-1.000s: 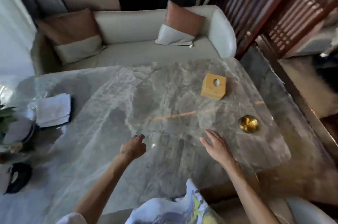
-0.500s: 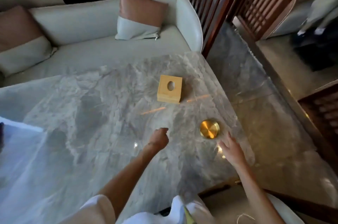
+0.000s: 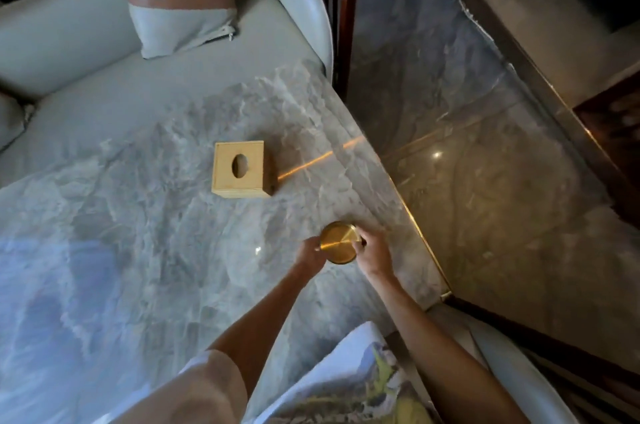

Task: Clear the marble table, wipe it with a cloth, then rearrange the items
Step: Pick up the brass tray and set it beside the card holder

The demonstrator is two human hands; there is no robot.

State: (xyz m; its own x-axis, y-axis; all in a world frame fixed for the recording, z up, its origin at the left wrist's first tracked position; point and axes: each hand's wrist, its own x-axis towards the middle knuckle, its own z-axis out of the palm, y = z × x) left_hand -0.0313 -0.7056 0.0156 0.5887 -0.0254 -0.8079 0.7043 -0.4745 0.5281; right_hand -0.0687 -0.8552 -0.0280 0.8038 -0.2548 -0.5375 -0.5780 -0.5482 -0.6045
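Now closed in from both sides: left hand [image 3: 311, 255] and right hand [image 3: 372, 250] flanking small round brass lidded tin [image 3: 338, 246], fingers [image 3: 358, 236] pinching its rim. Sits near grey marble counter [image 3: 156, 250] right edge, square wooden tissue box [image 3: 239, 169] beyond.

Box [image 3: 239, 168] behind dish [image 3: 338, 246], on table [image 3: 138, 250]

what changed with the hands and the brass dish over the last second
Both hands moved from the bare marble to the brass dish: the left hand and right hand now close on its opposite sides, where neither touched it before. The dish still seems to sit on the table near the right edge. The wooden box stayed put.
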